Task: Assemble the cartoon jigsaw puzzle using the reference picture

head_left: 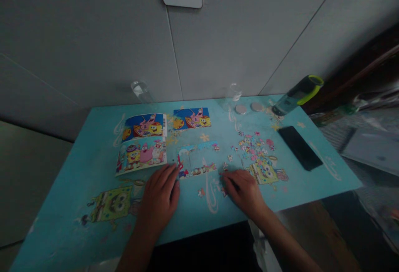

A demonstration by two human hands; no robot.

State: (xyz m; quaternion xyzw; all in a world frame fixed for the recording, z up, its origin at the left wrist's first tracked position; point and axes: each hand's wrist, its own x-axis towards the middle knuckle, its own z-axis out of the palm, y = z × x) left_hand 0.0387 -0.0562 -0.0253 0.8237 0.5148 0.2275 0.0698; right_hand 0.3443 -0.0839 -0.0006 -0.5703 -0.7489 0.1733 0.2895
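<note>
A partly joined jigsaw puzzle [199,171] lies mid-table, with top, left and bottom borders linked around a bare middle. My left hand [162,189] rests flat, fingers stretched out, its fingertips by the puzzle's lower left corner. Just right of the puzzle, my right hand [241,186] is closed, thumb and fingers drawn together at the tabletop; whatever is between them is too small to make out. Loose puzzle pieces [230,157] lie around it, and a pile of pieces [251,145] sits farther right. One piece [201,192] lies below the puzzle.
A picture sheet [143,143] and a finished picture card [192,118] lie toward the back. Clear jars [141,91] and round lids [240,109] stand near the wall. A water bottle [296,95] and a phone [299,148] are at right on the cartoon-printed table [71,172].
</note>
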